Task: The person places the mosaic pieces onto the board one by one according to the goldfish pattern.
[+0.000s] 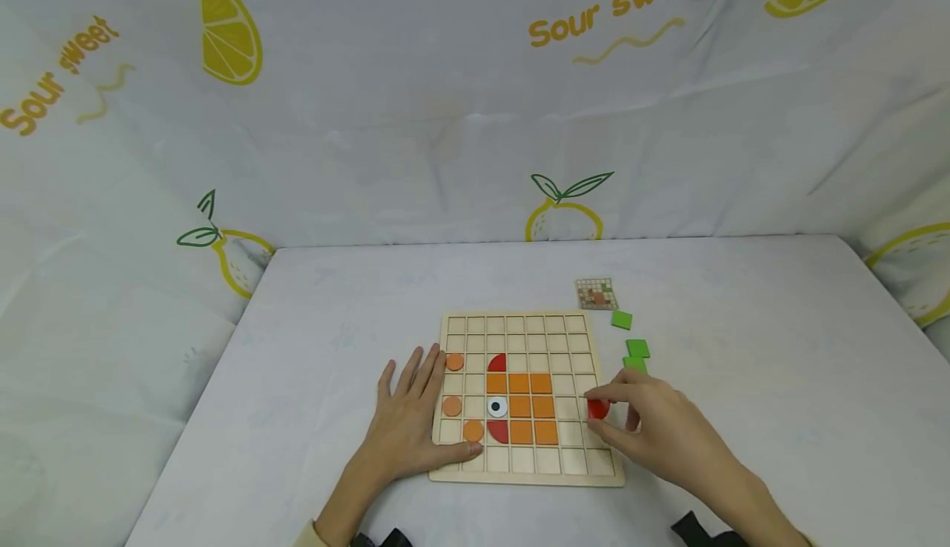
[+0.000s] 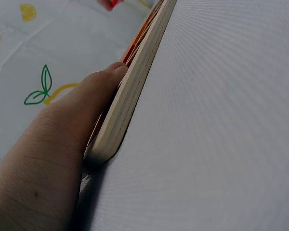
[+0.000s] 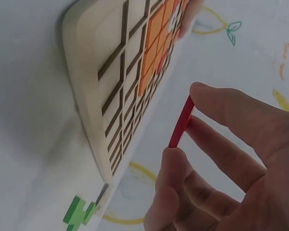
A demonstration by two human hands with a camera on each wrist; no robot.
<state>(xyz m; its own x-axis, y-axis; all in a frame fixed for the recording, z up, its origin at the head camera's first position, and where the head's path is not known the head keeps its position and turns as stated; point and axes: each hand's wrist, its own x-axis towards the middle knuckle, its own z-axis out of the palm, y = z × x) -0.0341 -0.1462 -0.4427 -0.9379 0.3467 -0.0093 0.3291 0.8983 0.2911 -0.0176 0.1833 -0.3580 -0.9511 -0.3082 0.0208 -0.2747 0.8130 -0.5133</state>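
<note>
A wooden grid board (image 1: 579,464) lies flat on the table. My left hand (image 1: 406,423) rests at its left edge with fingers spread, the thumb over the near left corner. In its cells sit orange squares (image 1: 521,407), red quarter-round pieces (image 1: 497,431), orange discs (image 1: 472,431) and a white eye disc (image 1: 497,406). Between thumb and fingers, my right hand (image 1: 660,427) pinches a red piece (image 1: 598,409) over the board's right edge. The right wrist view shows this red piece (image 3: 181,121) edge-on, held above the board's level.
Green squares (image 1: 637,348) lie on the table to the right of the board. Behind them is a small pattern card (image 1: 596,293) with a printed grid. A white cloth with lemon prints (image 1: 564,209) hangs behind the table (image 1: 334,299).
</note>
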